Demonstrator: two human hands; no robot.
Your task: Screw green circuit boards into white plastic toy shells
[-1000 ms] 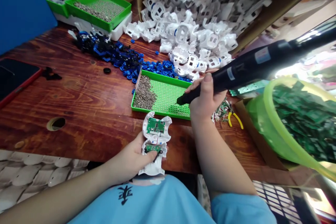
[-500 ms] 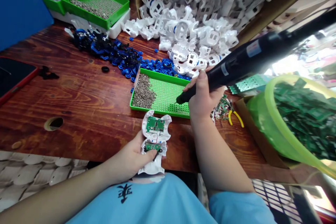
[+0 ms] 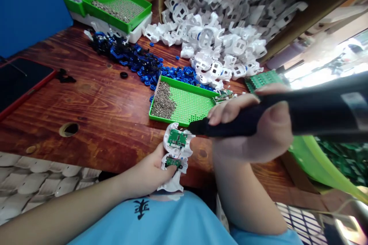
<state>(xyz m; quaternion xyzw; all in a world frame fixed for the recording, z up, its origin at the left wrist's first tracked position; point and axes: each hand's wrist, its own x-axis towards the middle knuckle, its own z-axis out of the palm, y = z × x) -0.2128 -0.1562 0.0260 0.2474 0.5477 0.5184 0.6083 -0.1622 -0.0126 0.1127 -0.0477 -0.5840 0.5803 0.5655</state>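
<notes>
My left hand (image 3: 156,168) is closed around a white plastic housing (image 3: 170,184), thumb pressed over its lower part. The housing has two parts, one above the other, each with a green circuit board (image 3: 177,138) inside. Wrapped in my right hand (image 3: 253,130) is a black electric screwdriver (image 3: 241,122), lying almost level and blurred by motion at its rear. Its tip is at the upper right edge of the housing, beside the upper board; whether it touches cannot be made out. Just beyond lies a green perforated tray (image 3: 198,103) with small metal screws (image 3: 163,100) heaped at its left end.
White plastic shells (image 3: 212,46) are piled at the back, with blue and black parts (image 3: 126,55) in front of them. A second green tray (image 3: 138,17) stands back left. A red-edged dark device (image 3: 25,84) lies left. The yellow-green tub (image 3: 313,160) holds green boards at right.
My right hand has brought the screwdriver from over the screw tray down towards me, to the housing's upper edge, tilting it nearly level. My left hand keeps its hold on the housing.
</notes>
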